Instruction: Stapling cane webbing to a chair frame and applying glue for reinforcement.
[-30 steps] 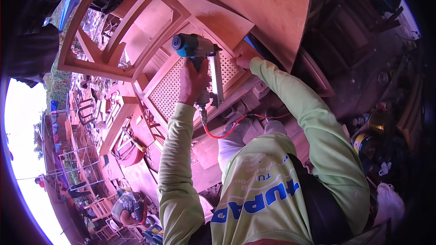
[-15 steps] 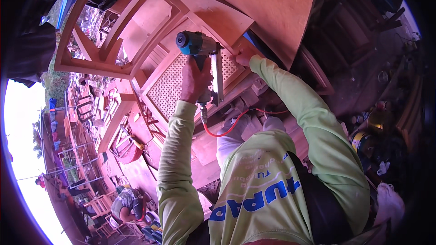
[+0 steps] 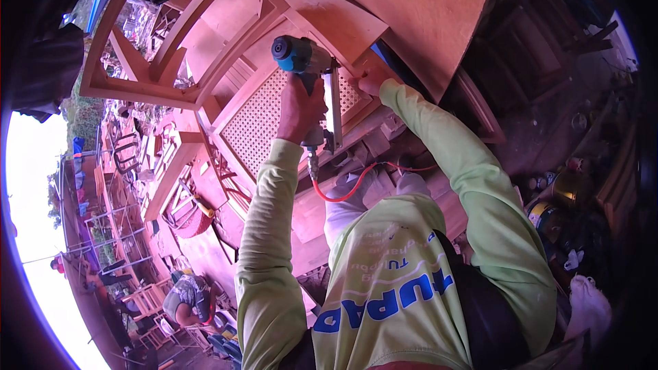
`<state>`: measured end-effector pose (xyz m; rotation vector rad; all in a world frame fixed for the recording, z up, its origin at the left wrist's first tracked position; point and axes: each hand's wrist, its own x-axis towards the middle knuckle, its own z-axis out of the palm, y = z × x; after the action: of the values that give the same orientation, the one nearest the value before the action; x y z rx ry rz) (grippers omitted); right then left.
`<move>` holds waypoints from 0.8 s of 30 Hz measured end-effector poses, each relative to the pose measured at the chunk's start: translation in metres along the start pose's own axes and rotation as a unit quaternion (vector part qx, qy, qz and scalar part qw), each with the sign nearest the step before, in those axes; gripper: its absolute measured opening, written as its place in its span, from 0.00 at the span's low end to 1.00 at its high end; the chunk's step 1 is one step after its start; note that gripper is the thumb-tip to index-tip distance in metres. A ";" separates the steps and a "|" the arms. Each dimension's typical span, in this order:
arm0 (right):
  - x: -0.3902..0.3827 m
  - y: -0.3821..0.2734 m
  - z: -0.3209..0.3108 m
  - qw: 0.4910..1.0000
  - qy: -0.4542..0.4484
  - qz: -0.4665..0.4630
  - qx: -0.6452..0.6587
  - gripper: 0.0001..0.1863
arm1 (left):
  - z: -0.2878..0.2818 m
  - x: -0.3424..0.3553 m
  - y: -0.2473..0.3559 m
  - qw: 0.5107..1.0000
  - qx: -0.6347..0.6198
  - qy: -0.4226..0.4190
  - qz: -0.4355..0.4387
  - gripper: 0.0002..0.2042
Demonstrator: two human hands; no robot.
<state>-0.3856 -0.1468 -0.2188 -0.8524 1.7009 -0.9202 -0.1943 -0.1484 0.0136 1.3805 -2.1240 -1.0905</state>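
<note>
Left hand [image 3: 299, 111] grips a nail gun [image 3: 301, 56] above the woven panel [image 3: 255, 127], right hand [image 3: 374, 82] at its edge, hold unclear; fastening is seemingly being lined up, calling for steady aim.

Large blue letters [image 3: 381, 305] run across the front of the pale green shirt [image 3: 404, 339], with smaller, fainter lettering [image 3: 394, 262] beside them.
</note>
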 end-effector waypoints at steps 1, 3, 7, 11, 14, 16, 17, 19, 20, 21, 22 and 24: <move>-0.005 -0.002 -0.002 1.000 -0.003 0.002 0.000 0.18 | 0.002 -0.001 0.003 1.000 -0.018 -0.003 -0.003 0.19; -0.013 -0.011 0.000 0.999 -0.006 0.013 0.030 0.20 | -0.001 -0.001 0.004 0.999 -0.033 0.000 -0.010 0.19; 0.011 0.020 0.000 0.992 -0.058 0.010 0.116 0.21 | 0.002 0.004 0.013 0.999 -0.039 -0.014 -0.006 0.16; 0.017 0.022 0.005 1.000 0.029 0.004 0.009 0.18 | -0.002 0.006 0.017 0.997 -0.055 -0.023 -0.049 0.15; -0.008 -0.009 0.001 0.998 -0.019 0.026 0.052 0.13 | -0.006 0.004 0.005 0.998 -0.059 -0.023 -0.026 0.15; -0.019 -0.019 -0.007 0.992 -0.048 0.052 0.100 0.11 | -0.003 0.006 0.000 0.999 -0.045 -0.014 -0.018 0.15; -0.017 -0.016 -0.009 0.991 -0.058 0.044 0.110 0.09 | -0.002 0.007 -0.001 1.000 -0.030 -0.006 -0.008 0.14; -0.020 -0.023 -0.013 0.990 -0.069 0.035 0.118 0.07 | -0.002 0.010 -0.006 0.999 -0.041 -0.011 -0.014 0.14; -0.033 -0.039 -0.016 0.993 -0.062 0.037 0.089 0.09 | -0.006 0.006 -0.011 0.998 -0.051 -0.015 -0.025 0.14; -0.041 -0.051 -0.014 0.996 -0.056 0.038 0.059 0.10 | -0.012 0.000 -0.016 0.998 -0.051 -0.008 -0.029 0.14; -0.032 -0.036 -0.016 0.997 -0.047 0.036 0.057 0.10 | -0.010 0.001 -0.013 0.997 -0.075 -0.011 -0.022 0.13; 0.004 0.013 -0.014 0.999 0.003 -0.001 -0.040 0.18 | -0.009 0.000 -0.010 0.991 -0.133 -0.025 -0.012 0.13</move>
<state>-0.4019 -0.1418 -0.2285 -0.9054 1.7519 -0.8630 -0.1820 -0.1539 0.0118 1.2689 -1.9147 -1.3728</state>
